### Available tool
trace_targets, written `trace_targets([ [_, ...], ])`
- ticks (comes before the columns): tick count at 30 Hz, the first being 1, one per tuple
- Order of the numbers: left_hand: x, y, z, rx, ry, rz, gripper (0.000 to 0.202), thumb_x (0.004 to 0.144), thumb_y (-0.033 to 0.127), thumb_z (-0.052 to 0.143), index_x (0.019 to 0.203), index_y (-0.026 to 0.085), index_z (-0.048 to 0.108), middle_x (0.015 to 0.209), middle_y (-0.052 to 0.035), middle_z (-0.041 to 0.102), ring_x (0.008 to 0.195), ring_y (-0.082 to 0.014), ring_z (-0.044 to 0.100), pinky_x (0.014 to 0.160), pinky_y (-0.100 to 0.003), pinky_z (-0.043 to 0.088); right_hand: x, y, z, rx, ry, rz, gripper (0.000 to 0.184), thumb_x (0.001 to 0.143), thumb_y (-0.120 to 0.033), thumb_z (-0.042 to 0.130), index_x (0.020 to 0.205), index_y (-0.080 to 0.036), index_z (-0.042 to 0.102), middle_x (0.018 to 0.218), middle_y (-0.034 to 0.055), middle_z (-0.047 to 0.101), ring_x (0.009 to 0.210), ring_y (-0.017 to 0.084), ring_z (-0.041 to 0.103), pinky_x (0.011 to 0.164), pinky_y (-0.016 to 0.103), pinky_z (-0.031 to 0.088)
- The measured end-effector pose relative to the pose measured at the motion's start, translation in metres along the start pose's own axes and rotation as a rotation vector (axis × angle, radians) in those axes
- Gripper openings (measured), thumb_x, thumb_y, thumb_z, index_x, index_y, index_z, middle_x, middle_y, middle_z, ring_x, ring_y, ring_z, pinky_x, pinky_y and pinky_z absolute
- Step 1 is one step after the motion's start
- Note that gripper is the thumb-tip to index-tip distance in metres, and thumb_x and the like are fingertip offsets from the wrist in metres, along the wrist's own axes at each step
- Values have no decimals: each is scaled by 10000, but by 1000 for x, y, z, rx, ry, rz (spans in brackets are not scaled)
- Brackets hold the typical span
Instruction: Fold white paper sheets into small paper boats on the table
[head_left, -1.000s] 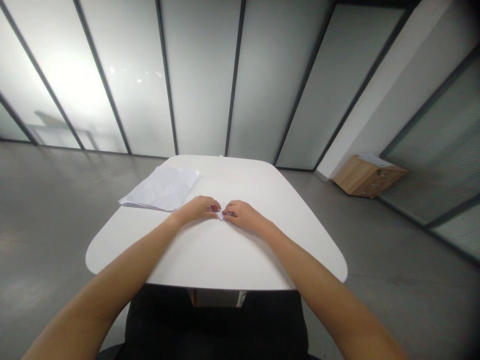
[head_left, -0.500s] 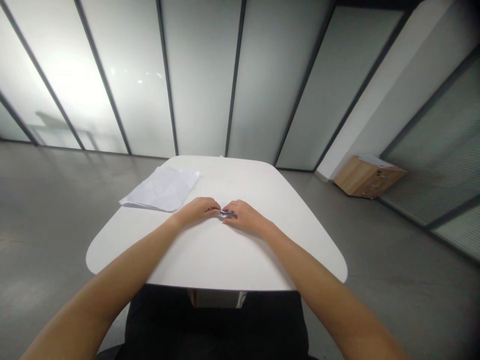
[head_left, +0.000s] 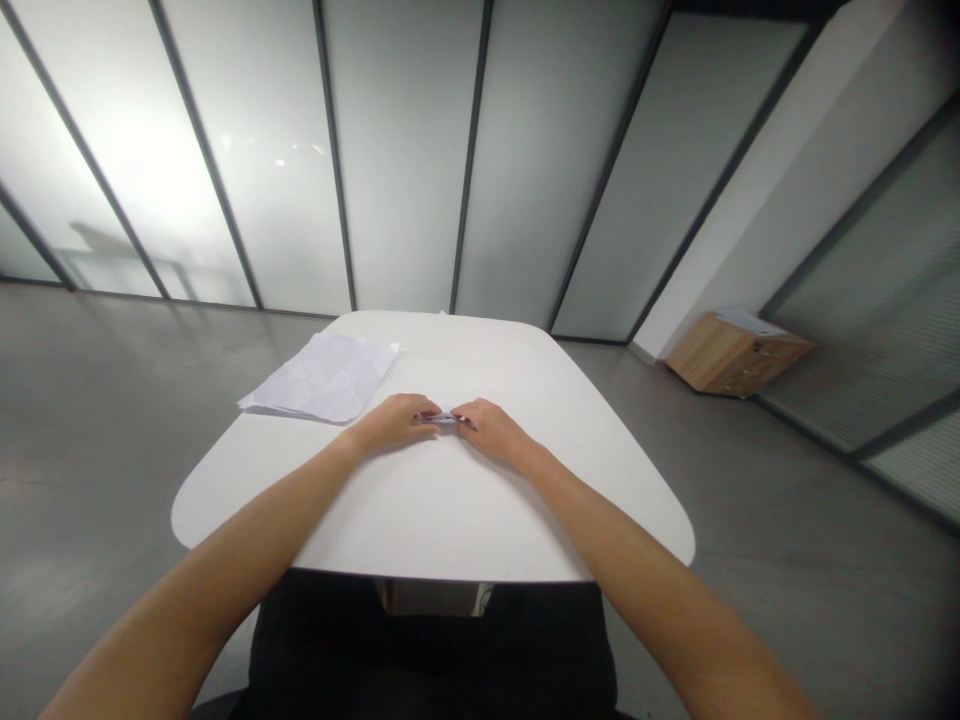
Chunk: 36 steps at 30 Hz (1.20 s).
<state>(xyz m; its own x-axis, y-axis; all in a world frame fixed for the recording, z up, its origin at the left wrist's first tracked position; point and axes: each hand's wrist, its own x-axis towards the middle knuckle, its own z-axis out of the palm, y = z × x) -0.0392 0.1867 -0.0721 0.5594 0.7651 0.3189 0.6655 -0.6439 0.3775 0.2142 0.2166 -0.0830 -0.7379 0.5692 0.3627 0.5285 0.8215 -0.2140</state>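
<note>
A white, round-cornered surface [head_left: 442, 510] is seen from above, standing on a grey concrete floor [head_left: 112, 450] and backed by frosted glass partitions [head_left: 397, 170] in dark frames. Toward the left of the surface, a loose stack of creased white paper sheets [head_left: 319, 377] is laid flat, its nearest corner just beside the left hand [head_left: 391, 422]. That hand is curled, with the fingers drawn in and closed on the left end of a small piece of folded white paper [head_left: 445, 418]. The piece is held between both hands, at or just above the surface, and well to the right of the stack. It is narrow, its long axis running left to right across the body, and neither hand is clearly nearer, since one end is pinched by each; part of it is hidden by the fingers. The right hand [head_left: 495, 434] is closed in the same way on the right end. Farther right, a low wooden drawer cabinet [head_left: 739, 355] is placed on the floor beside the wall, with a pale sheet lying on top.
</note>
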Motion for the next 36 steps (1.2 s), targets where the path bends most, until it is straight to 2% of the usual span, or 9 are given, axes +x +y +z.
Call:
trace_targets([
  [2, 0, -2, 1, -3, 4, -8, 322, 912, 442, 644, 1138, 228, 726, 1045, -48, 754, 912, -198, 672, 828, -290, 483, 0, 0, -1, 2, 3, 16, 210, 973, -185, 589, 1136, -195, 720, 1046, 68, 755, 950, 212, 639, 890, 318, 451],
  [6, 0, -5, 3, -7, 40, -3, 295, 956, 364, 566, 1163, 226, 724, 1070, -52, 757, 976, -204, 680, 900, -310, 483, -1, 2, -3, 10, 8, 44, 216, 1003, -232, 567, 1163, -192, 707, 1016, 67, 756, 917, 201, 645, 862, 300, 446],
  [10, 1, -2, 2, -83, 84, -24, 329, 963, 385, 549, 1183, 210, 720, 1129, -62, 754, 1007, -204, 684, 929, -310, 497, 0, 3, -5, 31, 43, 92, 233, 1022, -288, 545, 1164, -195, 705, 998, 62, 758, 895, 187, 655, 837, 283, 441],
  [15, 2, 5, 1, -263, 109, -40, 388, 984, 440, 510, 1200, 182, 702, 1160, -74, 745, 995, -192, 691, 913, -285, 523, 1, 5, -6, 64, 149, 164, 264, 1026, -380, 531, 1083, -200, 715, 951, 49, 759, 847, 178, 662, 809, 277, 439],
  [20, 4, 5, 5, -347, 150, -149, 450, 968, 504, 533, 1234, 170, 676, 968, -56, 767, 827, -178, 703, 794, -266, 542, -1, 3, -8, 117, 212, 147, 295, 1040, -401, 481, 1074, -199, 694, 914, 42, 747, 814, 172, 658, 784, 269, 443],
  [24, 5, 2, 9, -459, 164, -186, 501, 949, 539, 553, 1270, 170, 663, 994, -66, 769, 771, -177, 718, 742, -262, 555, -3, 2, -8, 150, 210, 165, 325, 1045, -425, 457, 1126, -202, 680, 911, 44, 747, 780, 169, 658, 733, 259, 442],
  [28, 5, -1, 10, -415, 162, -190, 506, 953, 540, 541, 1280, 174, 664, 966, -59, 772, 760, -176, 706, 733, -263, 542, -3, 3, -7, 145, 190, 173, 320, 1041, -420, 465, 1137, -210, 686, 903, 39, 752, 769, 169, 659, 724, 255, 438],
  [32, 4, -5, 10, -283, 157, -175, 450, 970, 493, 523, 1262, 185, 675, 920, -37, 771, 778, -173, 677, 768, -271, 517, -3, 3, -6, 140, 145, 185, 270, 1021, -346, 500, 1156, -212, 692, 887, 32, 755, 755, 166, 657, 716, 253, 433],
  [36, 3, -6, 8, -196, 114, -136, 398, 977, 439, 508, 1243, 199, 680, 1070, -54, 768, 900, -192, 691, 850, -291, 516, -3, 5, -3, 104, 71, 181, 268, 993, -261, 529, 1209, -209, 680, 894, 29, 753, 753, 162, 647, 712, 254, 423],
])
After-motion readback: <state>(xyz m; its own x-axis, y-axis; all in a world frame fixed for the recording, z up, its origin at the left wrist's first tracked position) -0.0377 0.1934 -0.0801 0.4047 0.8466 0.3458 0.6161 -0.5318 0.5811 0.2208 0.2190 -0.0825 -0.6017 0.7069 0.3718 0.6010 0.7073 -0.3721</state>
